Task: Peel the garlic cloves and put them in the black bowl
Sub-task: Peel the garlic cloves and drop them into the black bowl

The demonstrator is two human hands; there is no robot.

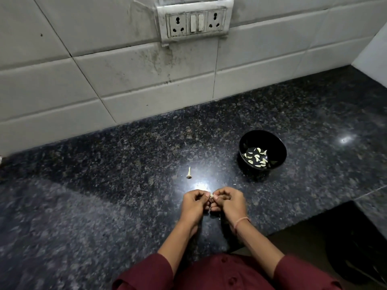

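My left hand (193, 204) and my right hand (229, 203) meet over the dark granite counter (104, 185), fingers curled. Between their fingertips they pinch a small pale garlic clove (212, 195), mostly hidden by the fingers. The black bowl (278, 143) stands to the right and farther back, with several peeled white cloves (256, 157) on its bottom. A bare garlic stem (189, 173) lies on the counter just beyond my left hand.
A tiled wall with a socket panel (194, 20) rises behind the counter. The counter's front edge steps back at the lower right, above a dark gap (345, 237). A white surface (374, 55) stands at the far right.
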